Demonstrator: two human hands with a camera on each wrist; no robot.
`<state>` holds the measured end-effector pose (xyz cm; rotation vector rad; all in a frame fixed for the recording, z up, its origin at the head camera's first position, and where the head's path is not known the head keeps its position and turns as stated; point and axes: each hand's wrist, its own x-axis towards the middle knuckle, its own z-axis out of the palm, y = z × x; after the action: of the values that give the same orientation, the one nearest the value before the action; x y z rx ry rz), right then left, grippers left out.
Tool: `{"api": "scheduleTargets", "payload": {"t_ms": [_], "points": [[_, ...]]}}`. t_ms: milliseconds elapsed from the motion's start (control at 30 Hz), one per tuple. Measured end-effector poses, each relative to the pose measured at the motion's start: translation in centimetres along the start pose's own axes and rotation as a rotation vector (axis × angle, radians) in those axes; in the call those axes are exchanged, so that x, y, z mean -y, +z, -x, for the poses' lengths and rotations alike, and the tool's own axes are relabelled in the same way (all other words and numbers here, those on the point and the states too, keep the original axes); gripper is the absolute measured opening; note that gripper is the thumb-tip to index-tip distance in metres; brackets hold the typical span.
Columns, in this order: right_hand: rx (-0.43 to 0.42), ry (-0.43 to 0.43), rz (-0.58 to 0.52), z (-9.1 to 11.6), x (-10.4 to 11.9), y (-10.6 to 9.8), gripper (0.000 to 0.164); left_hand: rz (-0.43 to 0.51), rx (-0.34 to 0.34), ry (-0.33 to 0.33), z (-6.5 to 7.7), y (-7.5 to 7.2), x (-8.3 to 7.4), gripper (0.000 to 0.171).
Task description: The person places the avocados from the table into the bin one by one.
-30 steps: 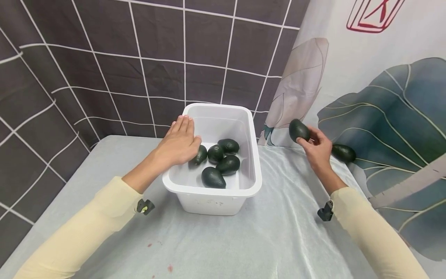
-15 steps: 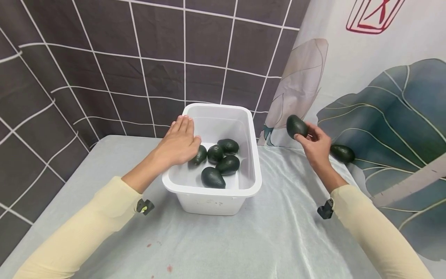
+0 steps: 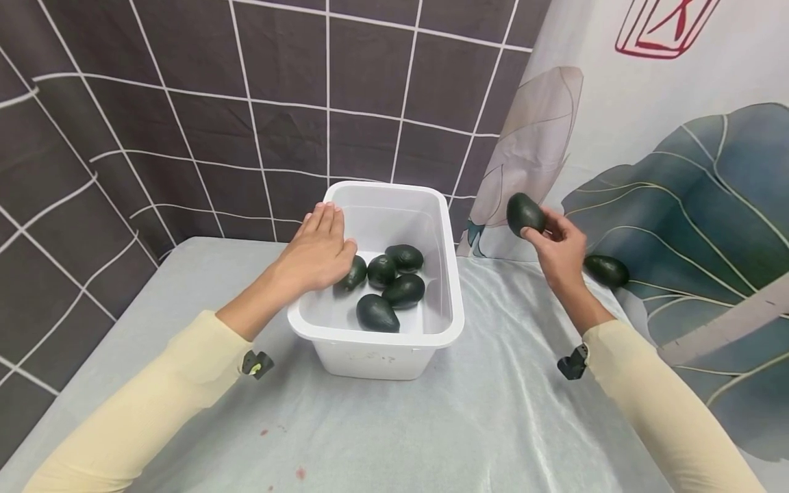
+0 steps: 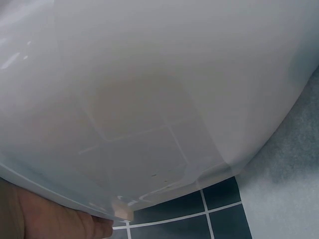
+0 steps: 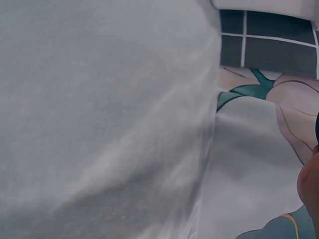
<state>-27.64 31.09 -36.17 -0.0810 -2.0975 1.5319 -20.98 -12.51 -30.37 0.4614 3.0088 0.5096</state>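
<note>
A white plastic tub [image 3: 376, 340] stands on the cloth-covered table with several dark green avocados [image 3: 403, 291] on its floor. My left hand [image 3: 317, 253] rests on the tub's left rim, fingers straight and side by side, and partly covers one avocado inside. To the right of the tub, my right hand [image 3: 562, 248] holds an avocado [image 3: 525, 214] raised, pinched between thumb and fingers. Another avocado [image 3: 607, 271] lies behind the right wrist at the table's right edge. In the left wrist view, the tub's outer wall [image 4: 149, 109] fills most of the picture.
Dark cloth with a white grid [image 3: 283, 137] hangs behind and to the left. A white curtain with big leaf prints [image 3: 690, 198] borders the right side. Pale grey cloth [image 3: 394, 438] covers the table, with a few small reddish spots near the front.
My right hand has risen slightly with the avocado in it. The left hand stays on the rim, and the avocados in the tub have not moved.
</note>
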Motion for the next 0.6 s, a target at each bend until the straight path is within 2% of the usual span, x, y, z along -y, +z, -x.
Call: {"api": "scheduleTargets", "payload": {"t_ms": [300, 600], "points": [[-0.027, -0.001, -0.045, -0.5, 0.8, 0.1, 0.050, -0.001, -0.009, 0.008, 0.0, 0.0, 0.0, 0.079], [0.003, -0.010, -0.028, -0.8, 1.8, 0.6, 0.051, -0.001, -0.010, 0.007, 0.0, 0.0, 0.0, 0.079]]}}
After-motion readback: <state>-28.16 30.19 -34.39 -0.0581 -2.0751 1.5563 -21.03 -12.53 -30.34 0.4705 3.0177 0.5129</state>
